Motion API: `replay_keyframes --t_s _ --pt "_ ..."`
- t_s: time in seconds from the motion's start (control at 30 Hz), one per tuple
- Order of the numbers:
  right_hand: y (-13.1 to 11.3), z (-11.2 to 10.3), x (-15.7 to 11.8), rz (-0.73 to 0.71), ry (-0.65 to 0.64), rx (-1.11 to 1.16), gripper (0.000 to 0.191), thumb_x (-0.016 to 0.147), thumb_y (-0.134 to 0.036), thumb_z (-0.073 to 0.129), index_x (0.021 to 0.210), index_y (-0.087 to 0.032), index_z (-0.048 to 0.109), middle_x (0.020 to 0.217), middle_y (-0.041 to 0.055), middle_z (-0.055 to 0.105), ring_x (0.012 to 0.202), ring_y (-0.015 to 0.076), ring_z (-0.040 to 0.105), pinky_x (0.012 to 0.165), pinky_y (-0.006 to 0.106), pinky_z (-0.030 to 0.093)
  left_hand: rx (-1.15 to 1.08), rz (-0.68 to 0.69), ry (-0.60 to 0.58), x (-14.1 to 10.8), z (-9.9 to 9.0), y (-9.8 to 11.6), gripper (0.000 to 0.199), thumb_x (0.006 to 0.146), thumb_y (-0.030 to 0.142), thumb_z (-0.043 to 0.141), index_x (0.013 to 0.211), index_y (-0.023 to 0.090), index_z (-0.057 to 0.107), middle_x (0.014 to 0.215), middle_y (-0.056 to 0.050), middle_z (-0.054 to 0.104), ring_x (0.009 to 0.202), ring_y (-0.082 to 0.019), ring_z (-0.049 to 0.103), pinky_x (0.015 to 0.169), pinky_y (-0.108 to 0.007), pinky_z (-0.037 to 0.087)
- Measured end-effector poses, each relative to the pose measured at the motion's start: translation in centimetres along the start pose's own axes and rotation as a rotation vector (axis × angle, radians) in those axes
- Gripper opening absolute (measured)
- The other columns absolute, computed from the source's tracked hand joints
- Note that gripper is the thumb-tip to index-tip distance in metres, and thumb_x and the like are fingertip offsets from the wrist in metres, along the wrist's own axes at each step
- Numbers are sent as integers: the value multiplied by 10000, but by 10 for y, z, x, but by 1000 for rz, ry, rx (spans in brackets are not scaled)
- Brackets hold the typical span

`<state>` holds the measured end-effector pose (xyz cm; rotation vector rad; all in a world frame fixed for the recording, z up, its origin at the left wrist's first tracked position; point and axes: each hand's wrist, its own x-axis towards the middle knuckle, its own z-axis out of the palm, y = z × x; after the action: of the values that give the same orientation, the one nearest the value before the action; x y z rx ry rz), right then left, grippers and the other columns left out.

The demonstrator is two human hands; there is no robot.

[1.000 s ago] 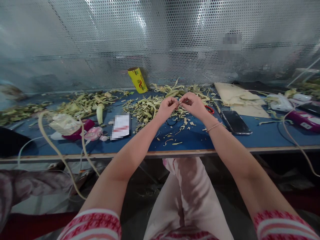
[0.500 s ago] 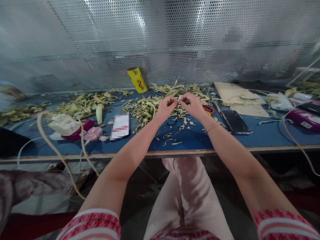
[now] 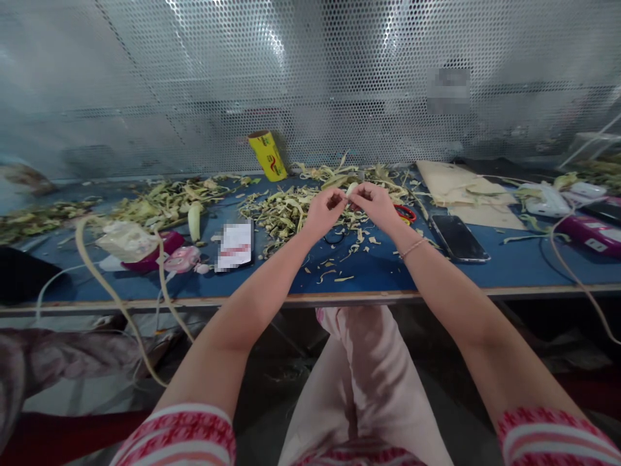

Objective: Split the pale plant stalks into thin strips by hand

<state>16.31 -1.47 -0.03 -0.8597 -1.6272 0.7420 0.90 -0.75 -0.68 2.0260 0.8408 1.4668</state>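
Observation:
Over a heap of pale green plant pieces (image 3: 284, 217), my left hand (image 3: 326, 210) and my right hand (image 3: 374, 202) meet fingertip to fingertip. A small whitish-green plant piece (image 3: 351, 189) shows between them, pinched in the right fingers. The left fingers are closed at its lower end; what they hold, if anything, is too small to name. Red-handled scissors (image 3: 405, 213) lie partly hidden behind my right hand. Small peeled scraps (image 3: 343, 279) are scattered on the blue table nearer to me.
A yellow roll (image 3: 268, 155) stands by the perforated metal wall. On the left are a white card (image 3: 234, 246), a pink item (image 3: 182, 259) and hoses (image 3: 104, 291). To the right lie a phone (image 3: 460, 238), cardboard (image 3: 449, 184) and a purple box (image 3: 594, 234).
The whitish-green piece shows more clearly between the fingertips. Both hands stay nearly in place, with the fingers slightly shifted. The view has moved very slightly.

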Motion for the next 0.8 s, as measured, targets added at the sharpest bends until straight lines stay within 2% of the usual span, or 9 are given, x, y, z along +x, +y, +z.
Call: replay_keyframes --t_s 0.07,0.13,0.2,0.3,0.53,0.8 --pt "2 -2 1 53 32 16 195 785 -349 600 692 -192 533 620 -3 558 591 125 536 604 281 466 -5 -14 25 1 -1 -2 108 777 259 610 753 172 552 615 29 503 559 -80 448 549 -218 356" --pt "6 -5 3 45 104 -74 159 783 -320 595 708 -188 547 677 10 578 633 132 548 644 294 481 -21 -29 38 1 -2 -3 82 778 234 597 755 171 548 612 30 504 557 -77 449 555 -217 358" --pt "9 -7 4 -29 163 -218 89 756 -266 612 776 -183 585 816 39 612 721 144 569 716 313 495 -38 -46 38 2 -2 -4 71 780 222 586 753 171 544 606 29 508 553 -76 451 557 -217 358" --pt "10 -8 4 -130 152 -336 151 752 -232 604 892 -181 628 1002 81 623 843 167 587 794 338 496 -63 -55 27 1 -2 -3 83 778 227 585 742 169 538 601 26 511 552 -78 458 560 -220 357" --pt "5 -7 4 -137 109 -340 110 794 -246 569 797 -171 649 809 52 663 744 166 596 759 345 485 -64 -71 21 2 -2 -2 115 765 249 603 717 167 539 582 27 509 542 -80 451 556 -223 351" --pt "-1 -6 1 -150 88 -257 110 793 -217 560 845 -169 645 824 48 664 754 159 609 750 332 497 -82 -106 9 3 1 -10 115 755 250 612 705 171 545 558 31 517 520 -80 459 553 -226 363"
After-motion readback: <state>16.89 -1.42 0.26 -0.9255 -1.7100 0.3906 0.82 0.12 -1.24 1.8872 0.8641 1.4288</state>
